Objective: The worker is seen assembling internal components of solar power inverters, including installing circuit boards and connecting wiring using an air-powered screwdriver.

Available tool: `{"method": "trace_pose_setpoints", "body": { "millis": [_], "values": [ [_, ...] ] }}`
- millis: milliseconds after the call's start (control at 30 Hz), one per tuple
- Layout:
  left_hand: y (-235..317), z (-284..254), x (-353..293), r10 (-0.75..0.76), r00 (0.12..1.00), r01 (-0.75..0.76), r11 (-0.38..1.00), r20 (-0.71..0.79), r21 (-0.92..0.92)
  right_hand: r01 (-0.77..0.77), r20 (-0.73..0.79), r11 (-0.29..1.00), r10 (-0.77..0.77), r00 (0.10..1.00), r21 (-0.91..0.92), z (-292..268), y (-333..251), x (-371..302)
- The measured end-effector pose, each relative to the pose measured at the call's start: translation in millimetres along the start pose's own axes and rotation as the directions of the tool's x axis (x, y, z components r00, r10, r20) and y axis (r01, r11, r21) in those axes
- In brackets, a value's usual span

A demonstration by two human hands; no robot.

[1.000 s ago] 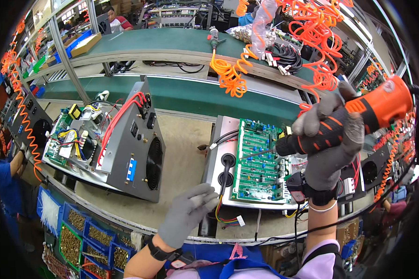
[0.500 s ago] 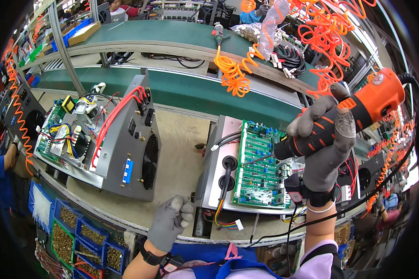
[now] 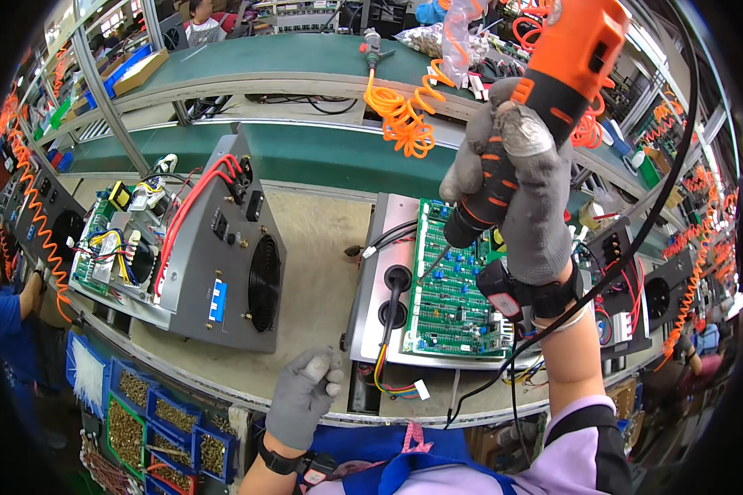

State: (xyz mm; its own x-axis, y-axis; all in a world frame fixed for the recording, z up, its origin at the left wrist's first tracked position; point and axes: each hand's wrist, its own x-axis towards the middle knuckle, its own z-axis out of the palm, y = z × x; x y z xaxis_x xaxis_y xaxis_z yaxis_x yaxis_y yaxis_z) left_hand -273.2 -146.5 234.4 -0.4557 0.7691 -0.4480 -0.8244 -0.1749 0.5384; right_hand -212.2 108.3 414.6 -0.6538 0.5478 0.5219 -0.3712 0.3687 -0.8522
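Note:
My right hand (image 3: 524, 181), in a grey glove, is wrapped round an orange and black electric screwdriver (image 3: 582, 49). Its long bit slants down and left to the left edge of a green circuit board (image 3: 458, 318). The board lies flat on a metal chassis (image 3: 371, 330), beside two black grommets with cables running through. My left hand (image 3: 301, 400), also gloved in grey, is held closed near the bench's front edge, left of the chassis. Whatever its curled fingers hold, if anything, is hidden. Colored wires with a white connector (image 3: 421, 389) hang from the chassis front.
A second unit with a black fan (image 3: 264, 285) and red cables stands on the left. Blue bins of screws (image 3: 172, 417) sit at the lower left. A black power cord (image 3: 627, 268) crosses my right forearm. Orange coiled hoses (image 3: 400, 115) hang at the back. Another person (image 3: 8, 309) works far left.
My right hand has tipped the screwdriver steeper, its body rising up and left, with the bit still at the board's left edge. My left hand stays closed in nearly the same place.

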Motion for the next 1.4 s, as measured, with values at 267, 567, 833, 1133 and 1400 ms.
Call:
{"method": "trace_pose_setpoints", "body": {
  "millis": [267, 567, 833, 1133, 1400],
  "values": [
    [-5.1, 15.0, -9.3, -0.030, 0.999, 0.030, 1.000, 0.035, 0.002, 0.012, 0.055, 0.999, -0.015, 0.998, 0.043, -2.0, -5.0, 5.9],
    [-14.2, 50.1, -0.1, -0.169, 0.972, 0.191, 0.973, 0.165, -0.129, 0.193, 0.053, 0.715, -0.307, 0.950, 0.672, -9.9, -70.3, -58.9],
    [-20.1, 65.2, 2.8, -0.213, 0.941, 0.264, 0.947, 0.262, -0.180, 0.316, -0.131, 0.741, -0.299, 0.945, 0.592, -15.2, -72.3, -90.6],
    [-7.5, 68.6, 21.0, -0.246, 0.910, 0.322, 0.926, 0.334, -0.195, 0.352, -0.174, 0.762, -0.309, 0.935, 0.543, -6.0, -67.6, -86.0],
    [28.4, 81.6, 54.4, -0.238, 0.893, 0.347, 0.905, 0.382, -0.247, 0.405, -0.234, 0.786, -0.332, 0.914, 0.468, -3.2, -58.4, -51.8]
  ]
}}
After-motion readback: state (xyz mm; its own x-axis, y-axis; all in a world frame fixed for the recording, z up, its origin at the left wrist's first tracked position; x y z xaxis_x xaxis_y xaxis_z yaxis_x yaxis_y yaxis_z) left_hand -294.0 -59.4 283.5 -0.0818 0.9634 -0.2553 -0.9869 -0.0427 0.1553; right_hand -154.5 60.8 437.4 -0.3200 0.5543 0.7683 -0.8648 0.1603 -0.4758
